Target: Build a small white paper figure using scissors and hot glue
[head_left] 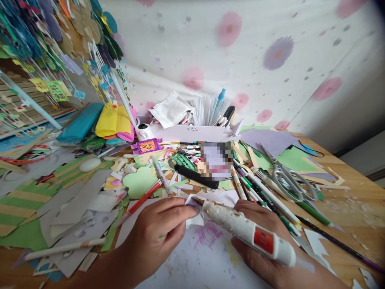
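Observation:
My right hand (258,233) is wrapped round a white hot glue gun (240,228) with a red panel on its side. A clear glue stick (305,265) pokes out of its back end. The gun's brown, glue-stained nozzle (197,201) points left, at a small piece of white paper (192,214). My left hand (164,228) pinches that paper between thumb and fingers, close to the nozzle. Whether the nozzle touches the paper I cannot tell. Below both hands lies a white sheet (186,261) with purple and yellow marks.
Paper scraps, markers and a black-handled cutter (197,176) crowd the desk ahead. Scissors (288,180) lie right, beside green and lilac paper (266,142). A white box (186,131) of pens stands at the back. Hanging paper strings (99,76) fill the upper left.

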A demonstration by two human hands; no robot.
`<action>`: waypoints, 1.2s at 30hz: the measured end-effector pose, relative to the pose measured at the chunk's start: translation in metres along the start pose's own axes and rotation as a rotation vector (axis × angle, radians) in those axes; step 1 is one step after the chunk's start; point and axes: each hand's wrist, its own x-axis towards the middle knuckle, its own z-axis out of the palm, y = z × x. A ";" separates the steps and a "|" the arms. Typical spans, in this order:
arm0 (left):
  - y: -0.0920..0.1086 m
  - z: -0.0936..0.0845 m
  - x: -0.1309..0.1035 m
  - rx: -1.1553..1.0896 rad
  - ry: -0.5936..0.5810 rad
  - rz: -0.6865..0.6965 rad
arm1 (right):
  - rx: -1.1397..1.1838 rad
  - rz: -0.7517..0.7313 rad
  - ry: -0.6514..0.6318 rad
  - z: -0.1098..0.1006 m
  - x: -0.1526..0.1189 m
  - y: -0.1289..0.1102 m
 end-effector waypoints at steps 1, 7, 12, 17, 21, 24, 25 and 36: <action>0.000 0.000 0.000 0.003 -0.001 -0.002 | 0.003 0.007 0.001 0.000 -0.001 0.000; 0.000 -0.001 -0.002 0.021 0.003 -0.005 | 0.017 0.064 -0.057 0.002 -0.009 0.003; 0.000 0.000 -0.001 0.023 0.002 -0.014 | 0.003 0.082 -0.082 0.003 -0.012 0.005; 0.000 0.000 -0.002 0.037 0.024 -0.025 | 0.006 0.144 -0.094 0.004 -0.017 0.007; 0.001 -0.002 -0.002 0.056 0.040 -0.035 | -0.019 0.169 -0.099 0.002 -0.018 0.007; 0.001 -0.002 -0.002 0.056 0.049 -0.056 | -0.024 0.128 -0.060 -0.002 -0.012 0.001; 0.001 -0.002 -0.001 0.054 0.049 -0.066 | -0.025 0.113 -0.046 -0.003 -0.009 0.000; 0.001 -0.001 0.001 0.050 0.071 -0.069 | 0.018 0.080 -0.043 0.003 -0.008 0.004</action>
